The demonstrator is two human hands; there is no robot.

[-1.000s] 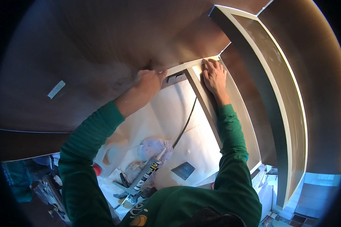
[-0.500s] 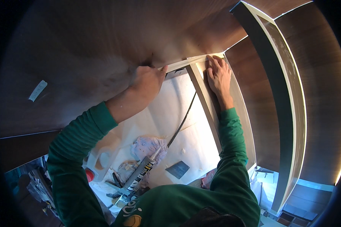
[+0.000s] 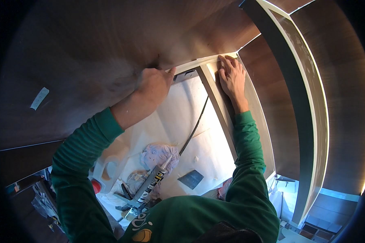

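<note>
A pale wooden strip (image 3: 194,64) runs along the top of a light frame, against a dark brown wood-grain panel (image 3: 89,44). At the strip's left part, my left hand (image 3: 152,86) is closed around it, one digit lying along its face; the other fingers are curled and partly hidden. My right hand (image 3: 233,81) rests at the strip's right end by the corner, fingers stretched out and fingertips touching the wood. Between that hand and the opening stands a narrow upright (image 3: 215,103) of the frame.
Below the opening lie a sealant gun with a grey cartridge (image 3: 151,184), a crumpled rag (image 3: 160,156), a dark flat square (image 3: 190,179) and a whitish jug with a red cap (image 3: 96,186). A long curved frame piece (image 3: 298,81) stands at right. Tape (image 3: 39,98) sticks to the panel.
The view has shifted slightly, so the strip and both hands sit a little higher and further left. Against the strip, both hands keep nearly the same places.
</note>
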